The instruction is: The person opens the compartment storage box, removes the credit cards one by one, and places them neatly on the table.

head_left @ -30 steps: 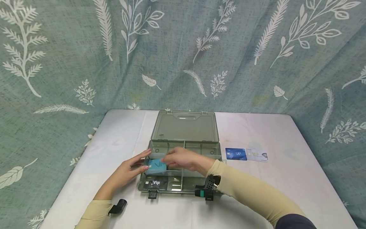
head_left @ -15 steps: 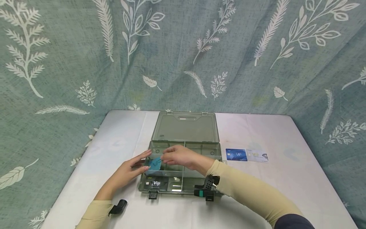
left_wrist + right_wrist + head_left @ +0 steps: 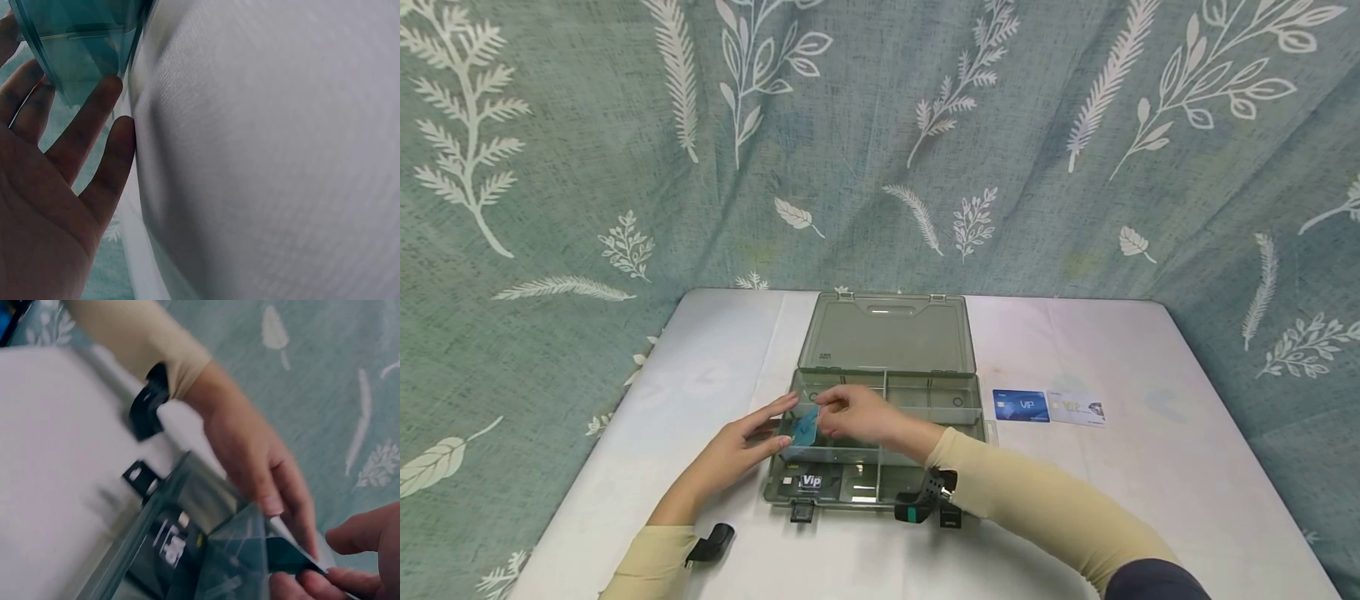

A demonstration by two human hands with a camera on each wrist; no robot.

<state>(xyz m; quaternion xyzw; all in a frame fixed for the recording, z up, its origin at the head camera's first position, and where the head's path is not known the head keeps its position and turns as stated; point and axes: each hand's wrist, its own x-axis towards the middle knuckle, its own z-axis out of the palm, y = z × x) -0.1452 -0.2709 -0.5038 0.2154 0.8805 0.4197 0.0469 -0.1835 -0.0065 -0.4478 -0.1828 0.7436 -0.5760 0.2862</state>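
A teal card (image 3: 806, 427) is tilted in the middle-left compartment of a translucent grey-green storage box (image 3: 887, 483). My right hand (image 3: 861, 414) reaches over the box and pinches the card's edge between thumb and fingers. In the right wrist view, the card (image 3: 287, 555) slants behind a clear divider. My left hand (image 3: 741, 446) rests at the box's left side, thumb at the rim and fingers spread along the wall. The left wrist view shows that hand (image 3: 69, 169) with nearly straight fingers against the box. A black "Vip" card (image 3: 811, 481) lies in the front-left compartment.
The box's lid (image 3: 886, 337) lies folded back behind it. To the right, a blue VIP card (image 3: 1021, 406) and a silver VIP card (image 3: 1075, 408) lie side by side on the white table (image 3: 1060, 483). Two black latches stick out at the box's front.
The teal card has gone from lying flatter to steeply tilted, and its edge has shifted left. My right hand has moved slightly left with it. The left hand stays at the box's side.
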